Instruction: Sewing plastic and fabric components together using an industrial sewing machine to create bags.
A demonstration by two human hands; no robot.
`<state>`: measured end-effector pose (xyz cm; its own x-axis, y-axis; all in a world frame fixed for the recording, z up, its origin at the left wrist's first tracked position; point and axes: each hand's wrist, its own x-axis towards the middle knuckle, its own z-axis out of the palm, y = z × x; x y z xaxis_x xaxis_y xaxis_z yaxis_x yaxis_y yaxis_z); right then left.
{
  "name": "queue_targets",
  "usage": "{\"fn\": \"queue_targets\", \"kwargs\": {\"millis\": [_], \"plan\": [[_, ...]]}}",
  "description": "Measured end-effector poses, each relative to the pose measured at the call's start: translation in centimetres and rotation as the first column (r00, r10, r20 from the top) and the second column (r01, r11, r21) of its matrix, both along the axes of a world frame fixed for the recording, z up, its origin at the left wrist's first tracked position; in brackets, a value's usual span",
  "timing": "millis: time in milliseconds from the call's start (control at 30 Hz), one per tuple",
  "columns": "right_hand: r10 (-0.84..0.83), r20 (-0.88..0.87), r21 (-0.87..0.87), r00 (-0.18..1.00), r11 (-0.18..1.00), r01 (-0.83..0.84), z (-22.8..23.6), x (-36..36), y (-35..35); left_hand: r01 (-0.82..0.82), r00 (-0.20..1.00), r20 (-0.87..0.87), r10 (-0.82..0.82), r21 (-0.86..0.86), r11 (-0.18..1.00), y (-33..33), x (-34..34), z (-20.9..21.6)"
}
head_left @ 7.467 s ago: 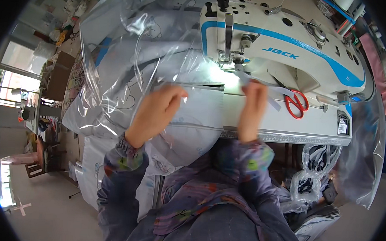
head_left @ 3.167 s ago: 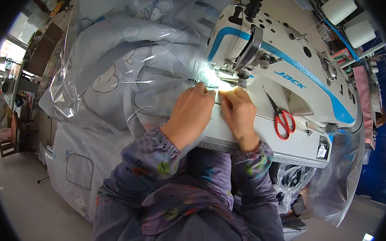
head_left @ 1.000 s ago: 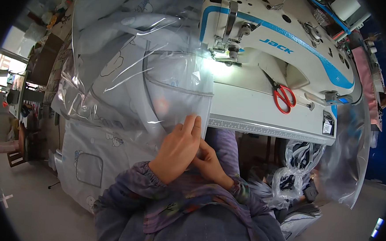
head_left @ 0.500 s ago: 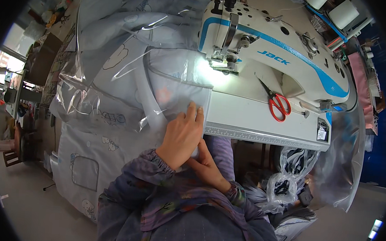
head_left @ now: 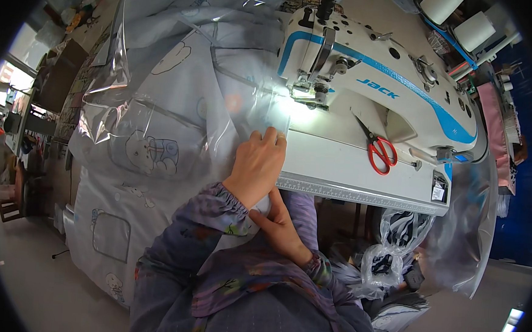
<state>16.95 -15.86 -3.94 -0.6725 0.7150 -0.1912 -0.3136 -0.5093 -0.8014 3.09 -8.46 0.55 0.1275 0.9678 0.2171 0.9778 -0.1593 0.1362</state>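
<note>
Workpiece: a grey printed cloth [head_left: 219,133] is spreading over the left part of the work surface, its right edge running up to the needle area; glare is hiding whether it is lying under the foot.
Covering: a clear plastic sheet [head_left: 101,119] is overlying the cloth, creasing and shining at the left.
Left hand: the left hand [head_left: 255,165] is resting knuckles-up on the cloth's right edge, fingers close together; whether they are pinching, I cannot tell.
Right hand: the right hand [head_left: 281,228] is sitting just below, thumb showing against the cloth's edge; its other fingers are partly hidden, so its grip I cannot tell.
Machine: a white sewing machine [head_left: 375,81] with a blue stripe is standing beyond the hands, its lamp lighting the bed.
Bed: the pale bed [head_left: 334,152] is carrying red-handled scissors [head_left: 375,138], and a ruler strip [head_left: 361,195] is edging its front.
Lower drop: a grey panel [head_left: 114,211] with a rounded outline is hanging toward the floor [head_left: 33,279].
Room, right: thread cones [head_left: 474,32], a pink cloth [head_left: 495,134] and clear plastic [head_left: 466,230] are flanking the machine.
Room, left: a wooden chair [head_left: 15,205] is standing well apart from the hands.
</note>
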Motion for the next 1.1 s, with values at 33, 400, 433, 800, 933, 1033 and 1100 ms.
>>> {"fn": "queue_targets", "kwargs": {"millis": [33, 400, 433, 800, 933, 1033, 1100], "plan": [[-0.001, -0.018, -0.014, 1.000, 1.000, 0.001, -0.1, 0.0, 0.0, -0.004, 1.000, 0.014, 0.004, 0.023, 1.000, 0.3, 0.0, -0.1], [-0.138, 0.077, 0.168, 0.987, 0.978, 0.124, -2.2, -0.6, -0.1, -0.037, 0.990, 0.131, 0.054, -0.129, 0.991, 0.6, 0.0, -0.8], [-0.170, 0.162, 0.324, 0.972, 0.940, 0.110, -3.0, -0.7, -0.5, -0.047, 0.996, 0.073, 0.058, -0.138, 0.989, -1.0, -0.1, -0.8], [-0.056, 0.358, 0.373, 0.932, 0.924, -0.088, -5.2, -0.8, -3.3, 0.029, 0.925, 0.366, -0.100, 0.193, 0.981, -7.0, -8.0, -3.5], [-0.175, 0.285, 0.544, 0.942, 0.839, -0.009, -5.6, -0.3, -3.2, 0.062, 0.985, 0.140, -0.098, 0.239, 0.969, -10.4, -6.2, -3.7], [-0.272, 0.229, 0.615, 0.935, 0.785, 0.077, -5.0, -0.6, -2.6, -0.080, 0.997, 0.035, 0.074, 0.231, 0.970, -12.7, -5.6, -5.1], [-0.242, 0.251, 0.572, 0.937, 0.818, 0.058, -4.8, -0.8, -2.3, -0.159, 0.987, 0.007, 0.162, 0.239, 0.958, -13.0, -5.1, -5.0]]}}
